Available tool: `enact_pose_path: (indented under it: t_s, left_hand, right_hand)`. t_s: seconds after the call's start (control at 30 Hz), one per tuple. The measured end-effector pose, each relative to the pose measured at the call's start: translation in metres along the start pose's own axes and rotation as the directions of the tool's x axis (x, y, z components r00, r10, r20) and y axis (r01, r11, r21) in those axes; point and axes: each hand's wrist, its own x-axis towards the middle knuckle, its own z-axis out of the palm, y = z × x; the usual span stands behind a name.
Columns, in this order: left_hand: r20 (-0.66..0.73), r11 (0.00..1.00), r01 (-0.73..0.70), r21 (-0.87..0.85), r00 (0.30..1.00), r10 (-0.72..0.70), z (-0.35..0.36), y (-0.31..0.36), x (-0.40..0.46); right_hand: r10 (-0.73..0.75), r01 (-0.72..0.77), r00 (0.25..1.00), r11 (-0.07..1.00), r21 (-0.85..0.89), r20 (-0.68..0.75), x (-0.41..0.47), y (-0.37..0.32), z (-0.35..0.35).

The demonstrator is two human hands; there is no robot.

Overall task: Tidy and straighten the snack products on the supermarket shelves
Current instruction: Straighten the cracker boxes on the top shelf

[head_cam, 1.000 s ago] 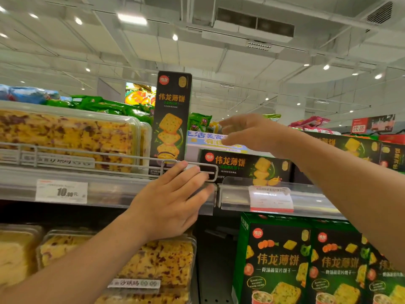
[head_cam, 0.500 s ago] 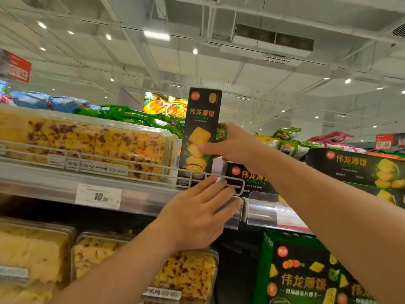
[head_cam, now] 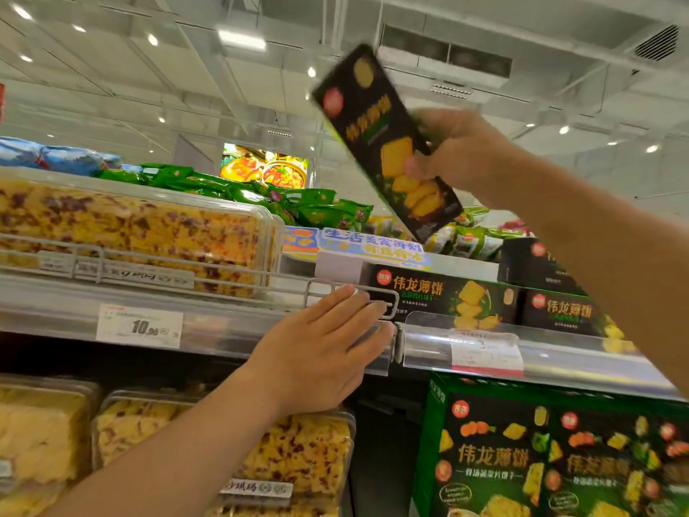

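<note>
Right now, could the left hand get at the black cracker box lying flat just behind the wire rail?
Probably yes. The left hand rests open on the shelf edge, its fingers already touching the wire rail directly in front of the flat black box. Only that low rail stands between them.

The right hand [head_cam: 458, 154] lifted the black box [head_cam: 384, 143] off the shelf [head_cam: 223, 326], where it had stood upright, and tilted it overhead.

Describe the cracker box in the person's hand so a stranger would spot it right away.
Start at the top shelf rail, where the left hand rests. Above and right, the right hand grips a slim black cracker box. Unlike its twins lying flat on the shelf, it is airborne and tilted.
</note>
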Motion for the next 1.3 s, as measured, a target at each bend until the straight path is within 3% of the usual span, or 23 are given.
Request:
enact_pose_path:
  t_s: [0.13, 0.27, 0.57, 1.03, 1.17, 1.3]
  left_hand:
    - [-0.008, 1.000, -0.001, -0.017, 1.000, 0.001, -0.001, 0.000, 0.000]
    - [0.012, 1.000, -0.008, -0.022, 1.000, 0.009, -0.002, -0.001, 0.000]
    - [0.066, 0.997, 0.016, -0.069, 0.998, -0.012, -0.005, -0.002, 0.001]
    - [0.076, 0.992, 0.002, -0.125, 0.997, 0.007, -0.005, -0.005, 0.000]
    - [0.070, 0.989, 0.003, -0.150, 0.998, 0.007, -0.005, -0.006, 0.001]
    - [0.027, 0.970, 0.051, -0.237, 0.999, -0.046, -0.005, -0.008, 0.002]
  right_hand:
    - [0.118, -0.023, 0.976, 0.891, -0.454, 0.183, -0.019, 0.015, -0.005]
    - [0.214, -0.027, 0.942, 0.815, -0.578, 0.258, -0.029, 0.031, -0.005]
    - [0.284, -0.001, 0.918, 0.702, -0.713, 0.278, -0.034, 0.042, -0.010]
    - [0.431, -0.117, 0.864, 0.675, -0.728, 0.261, -0.035, 0.052, -0.012]
    - [0.330, -0.111, 0.933, 0.646, -0.755, 0.145, -0.046, 0.056, -0.012]
    - [0.191, -0.163, 0.981, 0.720, -0.674, -0.033, -0.108, 0.069, -0.017]
